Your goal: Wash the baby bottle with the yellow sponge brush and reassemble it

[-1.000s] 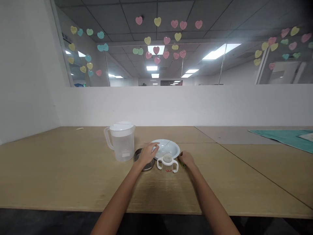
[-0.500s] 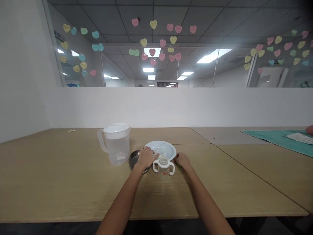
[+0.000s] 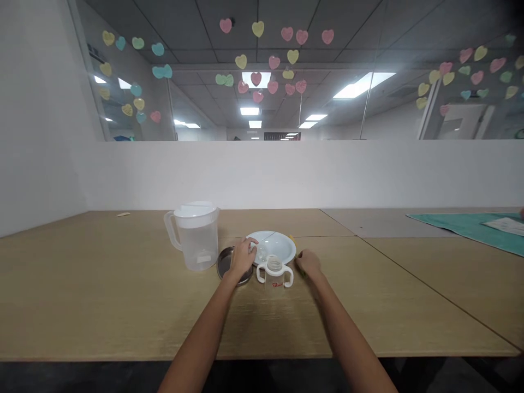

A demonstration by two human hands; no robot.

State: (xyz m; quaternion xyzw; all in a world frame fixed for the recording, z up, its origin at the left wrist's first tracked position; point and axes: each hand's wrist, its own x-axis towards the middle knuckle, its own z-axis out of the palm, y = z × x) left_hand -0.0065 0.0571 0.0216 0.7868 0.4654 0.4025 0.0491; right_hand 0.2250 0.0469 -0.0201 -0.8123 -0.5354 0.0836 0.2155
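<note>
My left hand [image 3: 242, 258] is at the left rim of a white plate [image 3: 289, 252], its thumb and fingers curled at a small clear plastic piece [image 3: 261, 252] over the plate. Closed in a fist, my right hand [image 3: 309, 263] rests on the table right of the plate. It grips a thin green and yellow thing, mostly hidden; a yellow tip [image 3: 292, 238] shows beyond the fingers. Between the hands stands an uncapped clear baby bottle [image 3: 274, 281] with two white handles and red lettering. Under my left wrist lies a round metal dish [image 3: 224, 263].
A clear lidded pitcher [image 3: 200, 240] stands left of the metal dish. A teal cloth [image 3: 454, 222] with a white sheet [image 3: 505, 226] lies at the far right. Behind the wooden table [image 3: 102, 295] rises a white wall with windows.
My left hand has drawn back slightly to the left, its fingers more curled and lifted off the bottle's side. The right hand has barely moved. The view has tilted down a little.
</note>
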